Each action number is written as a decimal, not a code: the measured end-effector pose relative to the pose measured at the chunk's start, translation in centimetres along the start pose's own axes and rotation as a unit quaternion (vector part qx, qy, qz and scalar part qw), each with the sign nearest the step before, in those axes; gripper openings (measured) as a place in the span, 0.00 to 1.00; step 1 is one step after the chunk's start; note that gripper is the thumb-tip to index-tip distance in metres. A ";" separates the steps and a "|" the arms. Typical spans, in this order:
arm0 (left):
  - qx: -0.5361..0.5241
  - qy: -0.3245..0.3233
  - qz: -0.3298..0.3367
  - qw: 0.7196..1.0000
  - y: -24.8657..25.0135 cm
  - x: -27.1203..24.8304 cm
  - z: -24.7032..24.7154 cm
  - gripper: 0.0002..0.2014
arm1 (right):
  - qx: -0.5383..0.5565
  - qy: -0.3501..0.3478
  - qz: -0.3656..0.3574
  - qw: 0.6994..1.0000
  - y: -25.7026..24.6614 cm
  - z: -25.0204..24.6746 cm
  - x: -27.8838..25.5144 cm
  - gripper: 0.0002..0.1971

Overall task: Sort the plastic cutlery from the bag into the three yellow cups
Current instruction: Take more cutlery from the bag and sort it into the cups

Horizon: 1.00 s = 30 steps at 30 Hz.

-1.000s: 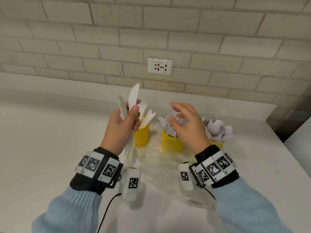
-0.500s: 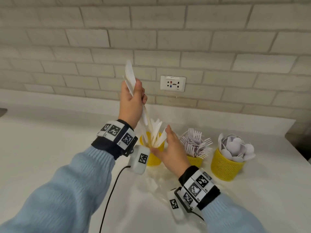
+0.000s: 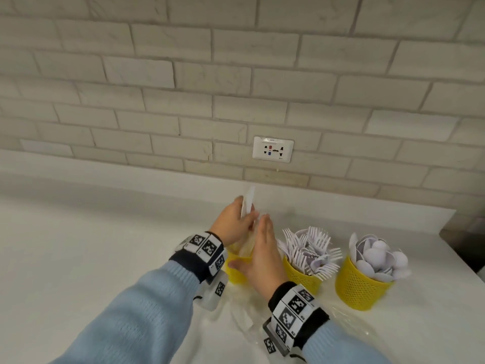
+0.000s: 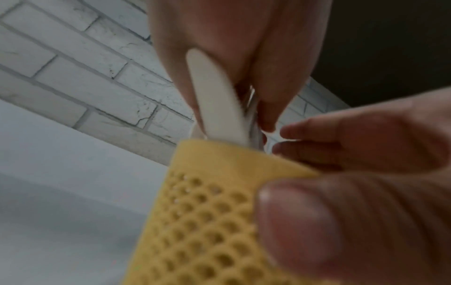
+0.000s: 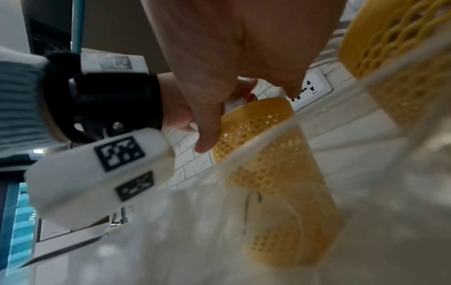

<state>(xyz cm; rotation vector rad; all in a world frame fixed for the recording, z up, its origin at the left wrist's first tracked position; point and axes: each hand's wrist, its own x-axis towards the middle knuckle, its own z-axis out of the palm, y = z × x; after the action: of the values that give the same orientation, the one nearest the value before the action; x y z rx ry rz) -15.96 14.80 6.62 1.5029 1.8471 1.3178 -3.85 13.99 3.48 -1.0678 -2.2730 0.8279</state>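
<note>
Three yellow cups point(image 3: 301, 278) stand; left hand point(image 3: 231, 224) pinches knives point(image 3: 248, 202).

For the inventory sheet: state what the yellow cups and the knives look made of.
Yellow cups: probably moulded plastic, matte; the walls are a regular grid of holes. Knives: seemingly thin white plastic, smooth, opaque, flat.
</note>
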 end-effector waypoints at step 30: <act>0.302 0.037 0.151 0.941 0.1 -2.8 0.0 0.18 | -0.039 -0.138 0.083 0.986 1.7 -1.8 0.4 0.63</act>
<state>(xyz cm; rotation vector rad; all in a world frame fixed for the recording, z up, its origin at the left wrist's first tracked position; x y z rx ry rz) -14.95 12.25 6.05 2.1406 2.2697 0.9723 -2.08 15.77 3.66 -1.2590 -2.4865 1.0174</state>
